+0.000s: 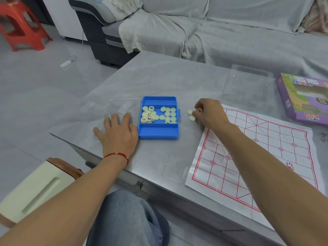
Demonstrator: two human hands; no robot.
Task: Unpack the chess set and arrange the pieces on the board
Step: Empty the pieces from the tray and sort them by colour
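Observation:
A blue plastic case lies open on the grey table and holds several cream round chess pieces. My right hand is to the right of the case and pinches one piece with red characters. Two blank-side pieces lie on the table just left of its fingers. A paper board with a red grid is spread on the table's right side. My left hand rests flat on the table beside the case's left edge, over a clear plastic lid.
A purple game box sits at the table's far right, with a clear plastic tray behind the board. A grey covered sofa stands behind the table. A red stool and a cream bin are on the left.

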